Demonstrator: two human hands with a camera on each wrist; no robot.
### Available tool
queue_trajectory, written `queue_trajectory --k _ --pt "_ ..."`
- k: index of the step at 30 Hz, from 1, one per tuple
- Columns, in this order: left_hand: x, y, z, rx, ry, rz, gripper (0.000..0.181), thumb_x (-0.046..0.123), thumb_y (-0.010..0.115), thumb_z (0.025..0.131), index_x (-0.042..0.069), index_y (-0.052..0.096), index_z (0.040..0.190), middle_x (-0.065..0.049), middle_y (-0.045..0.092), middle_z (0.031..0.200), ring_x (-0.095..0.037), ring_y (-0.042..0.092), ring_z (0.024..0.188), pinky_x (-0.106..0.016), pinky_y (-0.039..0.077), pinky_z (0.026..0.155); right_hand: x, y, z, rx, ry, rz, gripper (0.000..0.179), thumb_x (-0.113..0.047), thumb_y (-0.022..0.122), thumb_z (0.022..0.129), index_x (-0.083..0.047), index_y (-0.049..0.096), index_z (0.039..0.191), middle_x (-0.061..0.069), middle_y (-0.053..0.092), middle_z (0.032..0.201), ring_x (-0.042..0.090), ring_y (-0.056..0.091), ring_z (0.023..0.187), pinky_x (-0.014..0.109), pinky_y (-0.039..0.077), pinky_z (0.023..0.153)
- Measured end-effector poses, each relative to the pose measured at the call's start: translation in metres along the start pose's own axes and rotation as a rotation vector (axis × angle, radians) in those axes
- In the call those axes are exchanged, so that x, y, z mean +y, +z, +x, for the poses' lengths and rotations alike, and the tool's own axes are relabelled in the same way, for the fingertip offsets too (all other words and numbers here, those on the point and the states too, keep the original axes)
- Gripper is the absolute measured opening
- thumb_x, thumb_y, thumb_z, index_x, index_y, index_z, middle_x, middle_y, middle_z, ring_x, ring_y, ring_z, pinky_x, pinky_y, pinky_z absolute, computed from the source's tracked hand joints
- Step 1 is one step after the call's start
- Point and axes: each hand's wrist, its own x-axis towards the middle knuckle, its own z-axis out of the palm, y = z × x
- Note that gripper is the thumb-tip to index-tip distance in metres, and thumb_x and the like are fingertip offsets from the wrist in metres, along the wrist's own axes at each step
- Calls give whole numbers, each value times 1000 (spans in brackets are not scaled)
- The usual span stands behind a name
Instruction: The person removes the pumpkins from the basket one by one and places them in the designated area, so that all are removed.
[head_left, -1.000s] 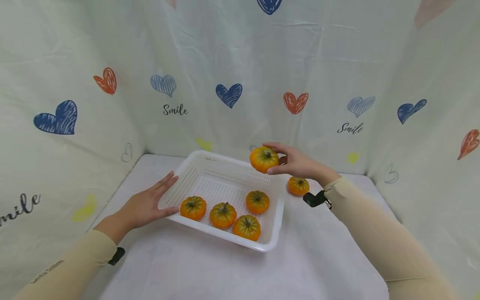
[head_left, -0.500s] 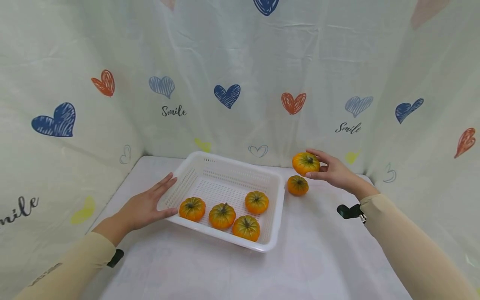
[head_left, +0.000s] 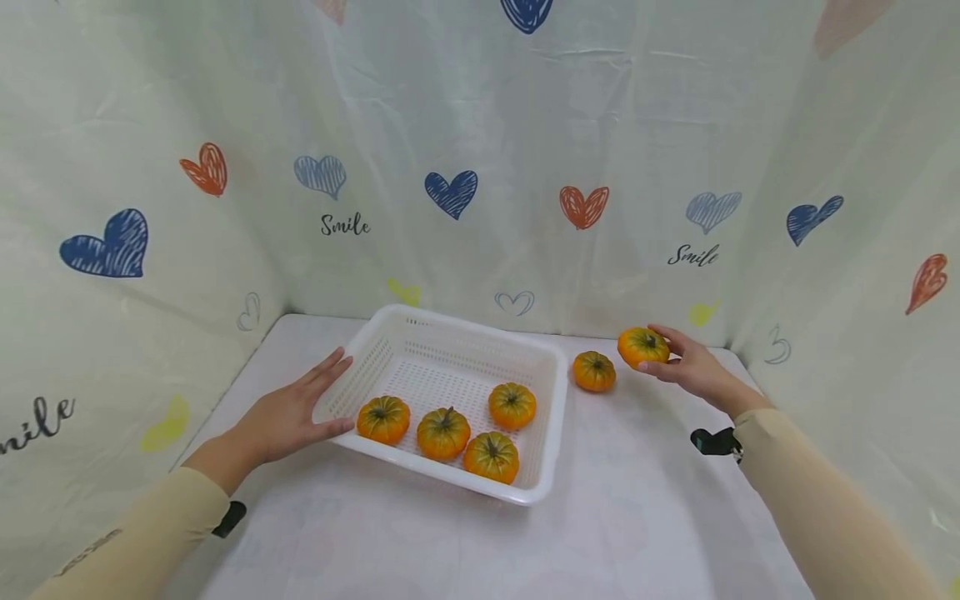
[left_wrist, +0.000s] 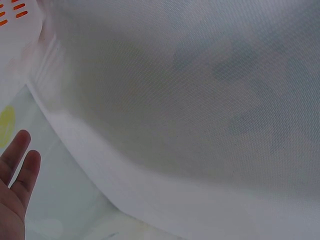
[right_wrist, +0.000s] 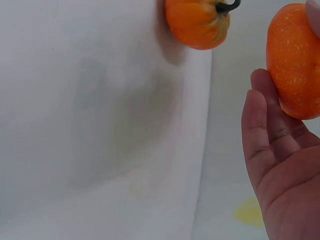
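My right hand (head_left: 696, 372) grips a small orange and green pumpkin (head_left: 642, 347) between thumb and fingers, right of the basket. In the right wrist view that pumpkin (right_wrist: 295, 62) appears just above the table's far edge. Another pumpkin (head_left: 594, 372) rests on the table between the held one and the white plastic basket (head_left: 553, 417). Inside the basket lie several more, among them one pumpkin (head_left: 512, 406) toward the right. My left hand (head_left: 281, 417) has its fingers straight against the basket's left side; the left wrist view shows only part of that hand (left_wrist: 15, 195).
A white cloth covers the table (head_left: 420, 542). Behind and at both sides hangs a pale curtain (head_left: 510, 117) printed with hearts and the word Smile. The curtain meets the table's far edge.
Holding the pumpkin, my right hand has moved from above the basket's far right rim rightward, then lower toward the table. The left hand stays at the basket.
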Motion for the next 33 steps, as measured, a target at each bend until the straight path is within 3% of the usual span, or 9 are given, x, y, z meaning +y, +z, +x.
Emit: queue_trajectory --k 6,11,16,21,33 --pt "0 1 2 -5 -11 -2 94 63 61 88 16 22 160 -7 14 166 -46 47 130 -61 50 88 24 6 4 10 42 35 100 -46 75 88 -13 15 161 31 25 153 43 54 118 52 48 97" --pt "0 2 2 -10 -14 -4 95 64 61 88 17 21 160 -8 13 166 -47 46 131 -62 49 89 41 14 11 30 104 70 101 -46 75 87 -13 13 161 33 25 151 45 54 115 49 48 98" --pt "-2 2 0 -10 -17 -10 96 64 62 88 17 21 161 -8 13 166 -47 45 132 -62 49 89 54 23 19 32 143 92 102 -44 76 87 -13 13 161 33 23 152 44 43 126 45 48 98" --pt "-3 3 0 -5 -13 -11 95 62 63 88 17 21 160 -7 14 166 -46 45 132 -62 50 88 63 30 22 22 179 84 107 -52 74 86 -11 10 161 36 17 153 49 31 133 54 40 105" --pt "0 0 0 -1 -8 -8 95 61 63 88 16 21 160 -8 14 166 -47 44 133 -62 50 88 75 38 28 51 231 79 104 -49 73 88 -9 10 160 38 14 154 51 28 135 60 32 108"
